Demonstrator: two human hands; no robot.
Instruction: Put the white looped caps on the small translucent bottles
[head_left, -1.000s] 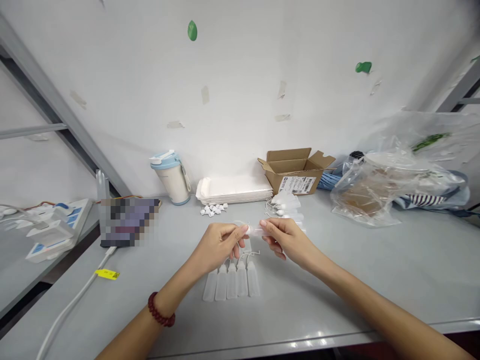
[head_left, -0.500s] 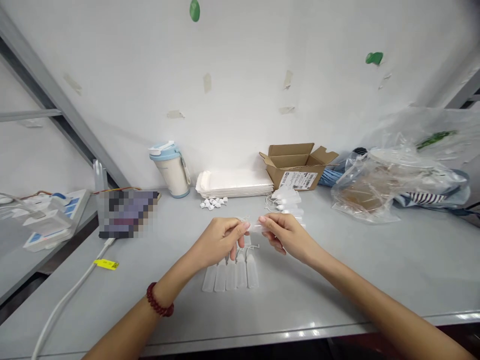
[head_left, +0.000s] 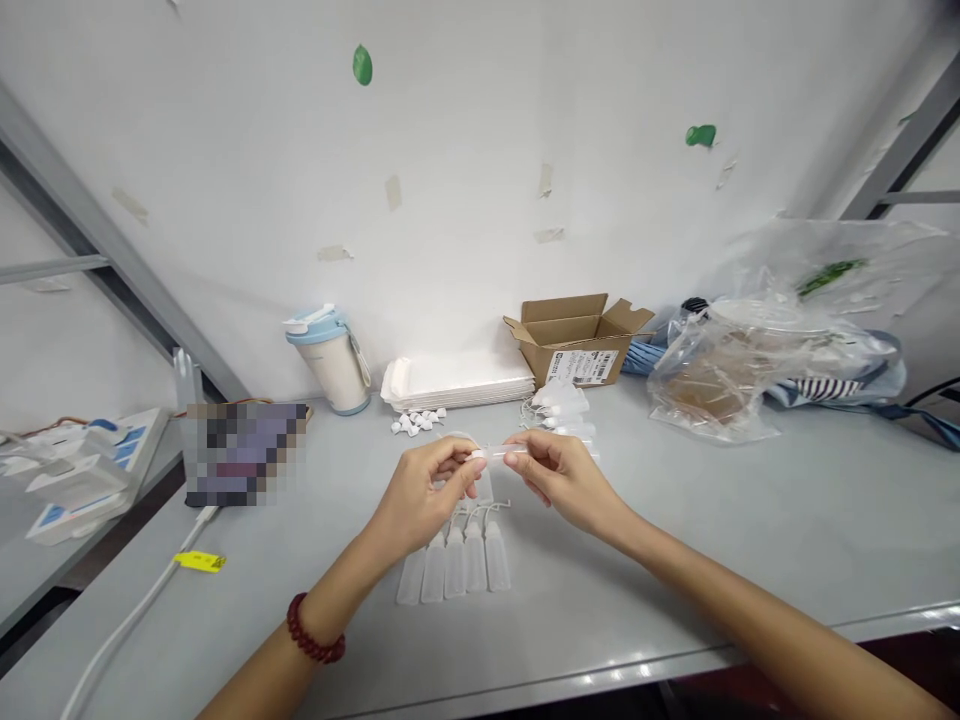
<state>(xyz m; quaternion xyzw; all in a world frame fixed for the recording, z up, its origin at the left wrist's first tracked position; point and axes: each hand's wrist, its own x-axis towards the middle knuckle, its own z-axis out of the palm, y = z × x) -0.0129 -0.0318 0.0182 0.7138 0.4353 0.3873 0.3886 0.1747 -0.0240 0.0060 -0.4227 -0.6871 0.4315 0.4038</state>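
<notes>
A small translucent squeeze bottle (head_left: pixel 507 452) is held level between my two hands above the table. My right hand (head_left: pixel 561 478) is closed, with thumb and fingers around the bottle's body. My left hand (head_left: pixel 431 492) pinches the white cap (head_left: pixel 478 454) at the bottle's left end; its fingers partly cover it. Below my left hand lies a row of several translucent bottles (head_left: pixel 454 567) with thin white tips pointing away from me. Small white caps (head_left: pixel 418 421) sit in a loose pile beyond my left hand. More white-topped bottles (head_left: pixel 568 407) lie beyond my right hand, partly hidden by it.
A stack of white trays (head_left: pixel 465 385) and an open cardboard box (head_left: pixel 574 345) stand against the wall. On the left are a blue-lidded cup (head_left: pixel 330 360), a blurred-out device (head_left: pixel 247 455) with a cable, and a power strip (head_left: pixel 105 480). Clear plastic bags (head_left: pixel 720 390) lie at right.
The view has shifted slightly. My hands remain together, and more of the bottle and its white cap now shows between my fingers.
</notes>
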